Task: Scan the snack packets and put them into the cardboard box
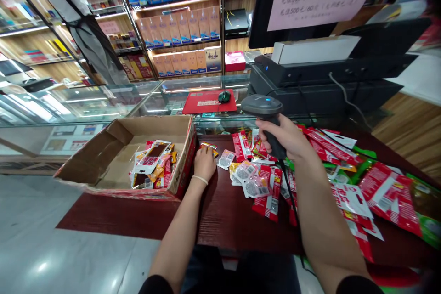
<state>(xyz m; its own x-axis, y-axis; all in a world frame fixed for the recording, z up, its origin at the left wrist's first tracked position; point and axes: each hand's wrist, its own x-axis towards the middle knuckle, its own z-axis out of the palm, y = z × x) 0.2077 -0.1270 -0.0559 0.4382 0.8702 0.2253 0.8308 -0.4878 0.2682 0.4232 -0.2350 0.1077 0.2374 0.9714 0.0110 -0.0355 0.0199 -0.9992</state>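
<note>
My right hand (287,135) is wrapped round the handle of a black barcode scanner (262,104), its head pointing left and a small blue light lit on top. My left hand (205,163), closed, has its fingers at a small orange snack packet (214,150) beside the cardboard box (186,165); the fingertips are partly hidden. Inside the box lies a heap of packets (155,163). Between my hands, small clear-and-pink packets (246,172) and red snack packets (269,188) are spread over the dark red table (227,220).
Large red and green packets (389,193) cover the table's right side. The scanner's cable (291,193) hangs toward me. Behind are a glass counter, a red mouse pad (203,102) with a mouse (224,96), and a monitor (260,4) above black machines (310,73). Boxed goods fill the shelves.
</note>
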